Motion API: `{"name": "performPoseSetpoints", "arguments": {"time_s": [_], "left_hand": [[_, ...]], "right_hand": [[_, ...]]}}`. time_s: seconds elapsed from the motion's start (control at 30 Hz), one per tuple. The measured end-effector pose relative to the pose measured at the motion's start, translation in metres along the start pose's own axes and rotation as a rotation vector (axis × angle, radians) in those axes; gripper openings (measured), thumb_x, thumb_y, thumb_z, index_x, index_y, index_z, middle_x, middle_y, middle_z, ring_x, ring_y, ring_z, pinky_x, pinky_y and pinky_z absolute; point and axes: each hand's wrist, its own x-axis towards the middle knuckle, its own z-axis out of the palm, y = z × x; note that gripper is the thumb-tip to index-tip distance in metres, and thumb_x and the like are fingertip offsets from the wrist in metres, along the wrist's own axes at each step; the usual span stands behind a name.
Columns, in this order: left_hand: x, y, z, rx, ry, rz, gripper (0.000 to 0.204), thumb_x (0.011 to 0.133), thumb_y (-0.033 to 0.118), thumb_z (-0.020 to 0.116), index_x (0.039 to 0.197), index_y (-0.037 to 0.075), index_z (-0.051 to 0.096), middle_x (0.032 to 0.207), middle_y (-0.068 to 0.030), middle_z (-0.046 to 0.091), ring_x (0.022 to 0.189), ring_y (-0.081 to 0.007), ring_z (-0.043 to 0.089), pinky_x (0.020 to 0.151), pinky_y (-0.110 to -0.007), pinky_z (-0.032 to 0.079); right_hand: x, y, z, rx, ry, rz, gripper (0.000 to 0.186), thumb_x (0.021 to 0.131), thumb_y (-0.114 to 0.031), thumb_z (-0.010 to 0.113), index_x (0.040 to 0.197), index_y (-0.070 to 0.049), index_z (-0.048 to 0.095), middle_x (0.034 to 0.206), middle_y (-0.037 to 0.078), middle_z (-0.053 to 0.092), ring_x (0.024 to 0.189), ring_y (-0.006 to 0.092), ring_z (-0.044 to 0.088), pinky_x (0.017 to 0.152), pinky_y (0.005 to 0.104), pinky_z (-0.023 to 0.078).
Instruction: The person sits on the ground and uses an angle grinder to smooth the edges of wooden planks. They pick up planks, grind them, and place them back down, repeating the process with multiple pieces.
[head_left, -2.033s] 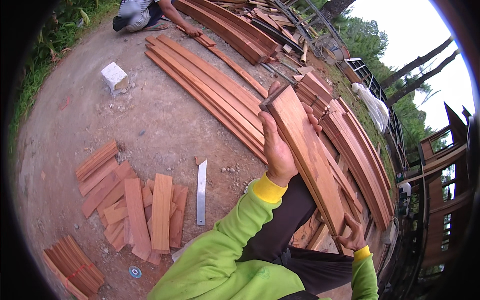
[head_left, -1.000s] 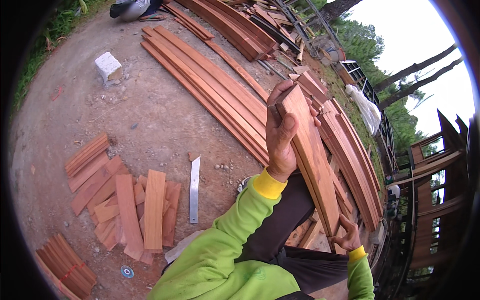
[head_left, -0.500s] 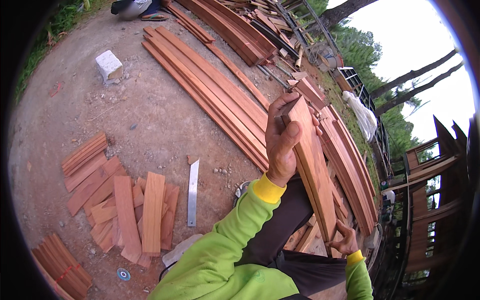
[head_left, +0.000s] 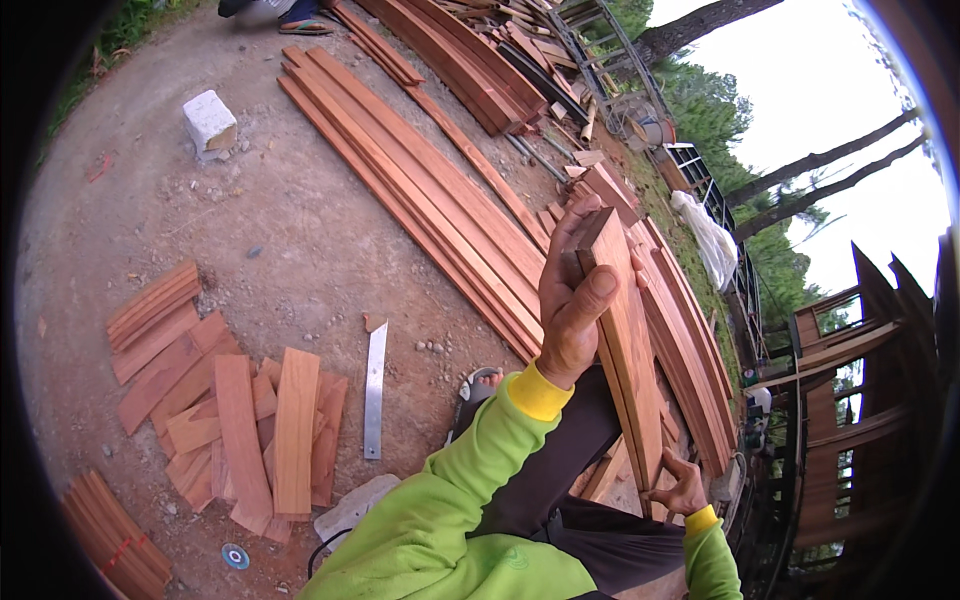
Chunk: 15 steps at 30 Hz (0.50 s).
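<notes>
A reddish-brown wooden board [head_left: 632, 375] slants across my lap, held up between both hands. My left hand [head_left: 578, 300] wraps round its upper end, thumb on the near side and fingertips showing past the far edge. Down at the lower end, my right hand [head_left: 682, 484] grips the board's edge, with the fingers partly hidden behind it. On the ground left of my knee lies a metal try square [head_left: 375, 390] with a wooden stock. Beside that is a loose pile of short wooden pieces [head_left: 297, 430].
Long planks [head_left: 420, 190] lie stacked ahead, and more boards [head_left: 685, 340] run along my right. A pale concrete block [head_left: 210, 124] stands far left. A round disc [head_left: 235, 556] and a strapped bundle of slats [head_left: 118, 535] lie near left. A person's sandalled foot [head_left: 305, 27] shows at the top.
The board's upper end and my left hand have dipped slightly and shifted a little right. My grip stays the same at both ends. The whole view has turned slightly.
</notes>
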Motion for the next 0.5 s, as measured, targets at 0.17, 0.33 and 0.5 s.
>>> {"name": "performPoseSetpoints", "arguments": {"time_s": [0.17,0.33,0.5], "left_hand": [[0.000,0.001,-0.002,0.007,-0.011,0.002,0.085,0.079,0.045,0.074,0.138,-0.001,0.035,0.103,-0.0141,0.053,0.090,-0.0220,0.058,0.079,-0.037,0.053],[0.000,0.003,0.000,0.003,-0.009,0.000,0.084,0.078,0.044,0.073,0.137,-0.003,0.036,0.103,-0.0140,0.053,0.089,-0.0209,0.058,0.078,-0.036,0.053],[-0.001,0.003,-0.003,-0.137,-0.087,0.013,0.076,0.084,0.030,0.075,0.141,0.000,0.034,0.103,-0.0088,0.056,0.090,-0.0159,0.057,0.084,-0.032,0.050]], "right_hand": [[-0.002,0.006,0.002,-0.005,-0.005,-0.008,0.096,0.051,-0.023,0.094,0.125,0.019,0.050,0.126,0.031,0.058,0.125,0.0334,0.054,0.107,0.0360,0.039],[-0.002,0.005,0.002,0.008,-0.007,-0.005,0.096,0.051,-0.021,0.094,0.126,0.019,0.049,0.127,0.031,0.057,0.125,0.0327,0.053,0.108,0.0358,0.039],[-0.003,-0.007,0.002,0.003,-0.018,0.042,0.096,0.051,-0.020,0.093,0.126,0.019,0.049,0.127,0.031,0.057,0.125,0.0325,0.054,0.108,0.0355,0.039]]}}
